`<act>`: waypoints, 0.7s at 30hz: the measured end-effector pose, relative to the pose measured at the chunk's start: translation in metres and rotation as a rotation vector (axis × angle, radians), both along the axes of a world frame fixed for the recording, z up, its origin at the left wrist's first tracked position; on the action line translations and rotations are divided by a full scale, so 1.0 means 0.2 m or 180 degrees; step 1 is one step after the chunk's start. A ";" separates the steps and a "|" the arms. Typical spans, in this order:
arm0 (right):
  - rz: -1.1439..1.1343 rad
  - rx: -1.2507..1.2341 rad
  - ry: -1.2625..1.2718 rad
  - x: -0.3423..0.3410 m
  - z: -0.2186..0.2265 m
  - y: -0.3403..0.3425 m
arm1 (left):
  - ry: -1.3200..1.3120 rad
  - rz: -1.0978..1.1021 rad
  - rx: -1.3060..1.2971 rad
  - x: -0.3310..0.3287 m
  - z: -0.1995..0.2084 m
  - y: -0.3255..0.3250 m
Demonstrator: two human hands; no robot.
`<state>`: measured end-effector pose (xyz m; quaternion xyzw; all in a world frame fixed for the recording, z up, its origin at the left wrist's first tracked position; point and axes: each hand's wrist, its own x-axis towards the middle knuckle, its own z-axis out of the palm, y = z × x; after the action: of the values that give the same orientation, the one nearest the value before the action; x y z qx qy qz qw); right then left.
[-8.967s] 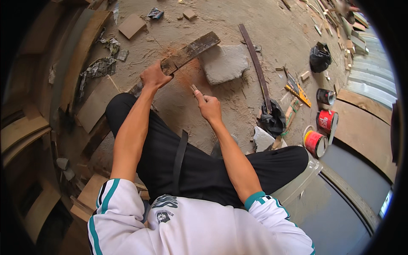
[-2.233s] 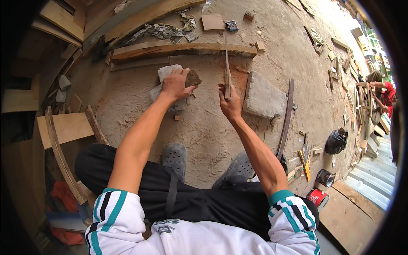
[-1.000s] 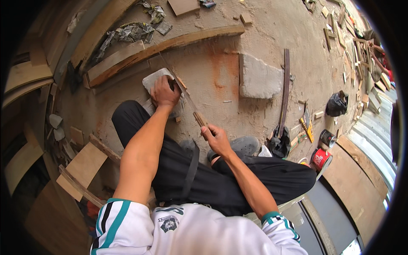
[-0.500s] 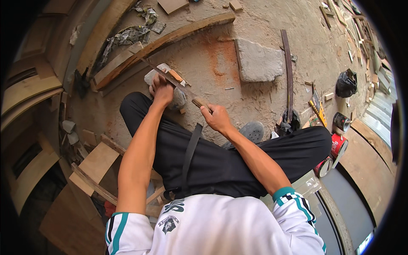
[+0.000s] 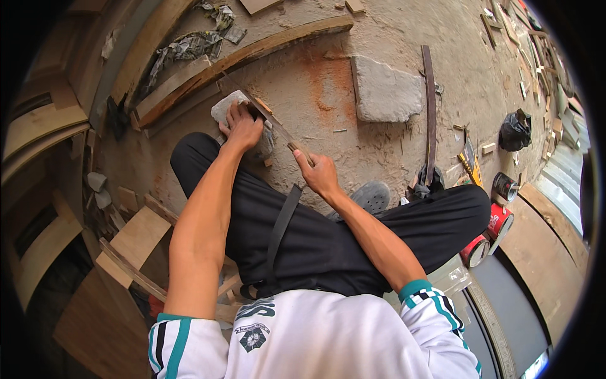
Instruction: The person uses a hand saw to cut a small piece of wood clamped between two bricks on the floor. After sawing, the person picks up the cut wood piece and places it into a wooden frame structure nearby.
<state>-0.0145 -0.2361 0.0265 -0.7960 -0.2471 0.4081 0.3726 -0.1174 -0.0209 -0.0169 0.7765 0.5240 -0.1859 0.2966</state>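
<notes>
My right hand (image 5: 317,174) is closed round the wooden handle of a long, narrow-bladed tool (image 5: 278,129); its metal blade slants away to the far left, and I cannot tell if it is a saw or a file. Beneath the blade, a small piece of wood (image 5: 267,106) shows a pale orange end. My left hand (image 5: 243,129) grips this wood with bent fingers and presses it on a grey-white stone block (image 5: 226,107). The hand covers much of the wood and block. The blade passes close to its fingertips.
A long timber beam (image 5: 278,47) lies beyond my hands. Right of them are a big concrete slab (image 5: 388,91), a dark strip (image 5: 430,114), a yellow-handled saw (image 5: 470,163), a black bag (image 5: 515,129) and paint cans (image 5: 500,220). Boards (image 5: 140,234) stand at my left.
The blade has slid forward slightly across the wood and its slope is steeper. My left hand has shifted a little, still on the wood and block. The whole view has tilted slightly.
</notes>
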 end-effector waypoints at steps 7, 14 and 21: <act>-0.0062 -0.0045 0.0015 0.01 0.00 -0.07 | 0.0277 -0.0121 0.0058 0.03 0.02 0.00; 0.0169 -0.0420 0.0180 0.06 0.02 0.01 | 0.0306 -0.0150 0.0076 0.06 0.05 -0.02; 0.0113 -0.0369 0.0090 0.08 -0.01 0.02 | 0.0145 -0.0020 -0.0056 0.07 0.09 -0.02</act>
<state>0.0007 -0.2320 0.0236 -0.8059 -0.2319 0.4395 0.3220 -0.1035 -0.0245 0.0009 0.7710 0.5265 -0.2091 0.2908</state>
